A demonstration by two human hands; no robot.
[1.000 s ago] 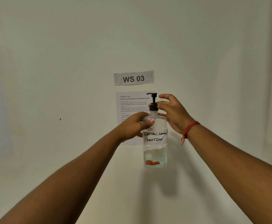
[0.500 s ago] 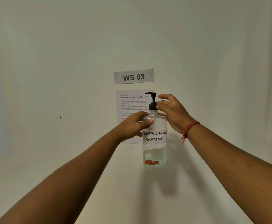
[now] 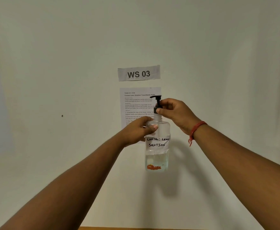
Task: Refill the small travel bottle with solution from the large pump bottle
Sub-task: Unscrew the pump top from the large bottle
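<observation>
A clear large pump bottle (image 3: 157,146) with a white label reading "CONTACT LENS SOLUTION" is held up in the air in front of the wall. A little liquid fills its lower part. My left hand (image 3: 139,130) grips the bottle's shoulder from the left. My right hand (image 3: 175,113) pinches the black pump cap (image 3: 157,103) at its collar, and the cap sits raised so the bottle's threaded neck shows below it. The small travel bottle is not in view.
A "WS 03" sign (image 3: 139,73) and a printed task sheet (image 3: 136,103) hang on the pale wall behind the bottle. A thin strip of wooden edge (image 3: 136,228) shows at the bottom of the frame.
My right hand has closed round the pump cap's collar and the cap has risen, baring the threaded neck. The bottle and my left hand stay almost where they were.
</observation>
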